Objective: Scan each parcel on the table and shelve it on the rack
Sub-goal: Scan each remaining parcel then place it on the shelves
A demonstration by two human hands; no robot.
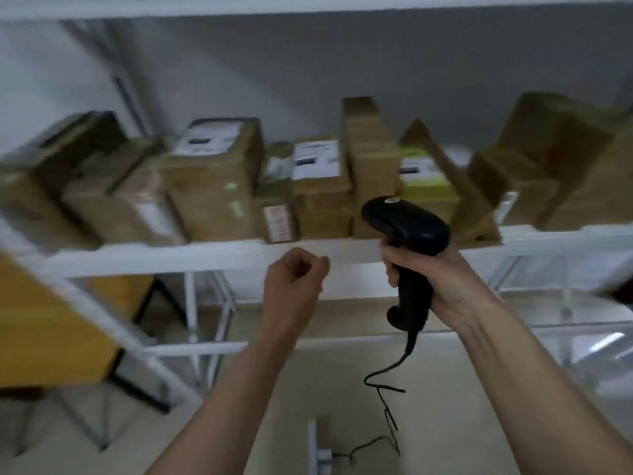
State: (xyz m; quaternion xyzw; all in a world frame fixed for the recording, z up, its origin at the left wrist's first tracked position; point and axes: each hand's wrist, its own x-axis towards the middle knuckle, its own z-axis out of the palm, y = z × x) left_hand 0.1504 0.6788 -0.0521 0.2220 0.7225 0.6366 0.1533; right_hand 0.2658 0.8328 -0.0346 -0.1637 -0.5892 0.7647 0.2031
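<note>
The right hand [428, 279] grips the handle of a black pistol-shaped handheld barcode scanner [406, 234], fingers wrapped round the grip, with the scanner's head raised in front of the shelf edge and pointing left and slightly up. A thin black cable [383, 382] hangs from the bottom of the handle and trails in loose kinks down to the pale floor [342, 389]. The left hand [294, 279] is held up just left of the scanner with its fingers curled into a loose fist, holding nothing, close before the front edge of the white metal rack [205, 257]. The brown cardboard parcels [212, 186] stand in a crowded row along that shelf, from its left end to its right end, most of them pressed side against side. Several carry white shipping labels on their upper faces; one tall narrow parcel stands upright near the middle, just behind the scanner's head, and beside it to the right sits a box with a yellow-green top [428, 186], against which a flat brown piece leans at a slant. At the right end larger boxes are stacked and tilted. The picture is blurred, so the print on the labels cannot be read. At the left edge a yellow-topped table with black legs [44, 323] stands beside the rack.
</note>
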